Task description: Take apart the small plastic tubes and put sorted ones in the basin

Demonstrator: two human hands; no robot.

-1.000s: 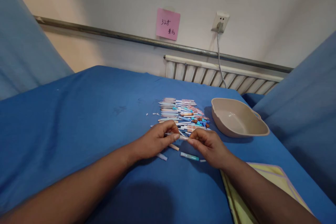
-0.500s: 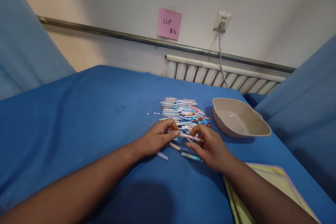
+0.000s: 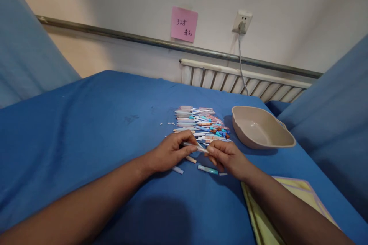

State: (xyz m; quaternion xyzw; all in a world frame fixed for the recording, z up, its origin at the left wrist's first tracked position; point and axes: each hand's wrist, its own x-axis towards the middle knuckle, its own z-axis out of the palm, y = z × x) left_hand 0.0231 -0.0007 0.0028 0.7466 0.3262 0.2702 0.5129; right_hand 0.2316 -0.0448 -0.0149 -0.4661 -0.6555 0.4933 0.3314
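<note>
Both hands meet over the near edge of a pile of pen parts (image 3: 186,119). My left hand (image 3: 172,152) is closed around a slim pale pen (image 3: 202,149), which lies nearly level and points right. My right hand (image 3: 228,157) pinches the pen's right end between thumb and fingers; that tip is hidden. Just below the hands lie a clear-and-teal pen barrel (image 3: 207,169), a pale purple barrel (image 3: 178,170) and a light orange piece (image 3: 191,159). Thin white sticks, like refills, and blue, brown and pink pieces show in the pile.
A beige basin (image 3: 263,128) stands right of the pile on the blue cloth (image 3: 86,130). Near my right forearm lies a folded yellow cloth (image 3: 296,187). Behind are a radiator (image 3: 218,78), a metal rail (image 3: 129,38) and a plugged-in socket (image 3: 242,22). Blue curtains hang at both sides.
My right hand has turned and its fingertips have closed on the pen's right end, nearer my left hand. The reddish clear length seen between the hands earlier no longer shows.
</note>
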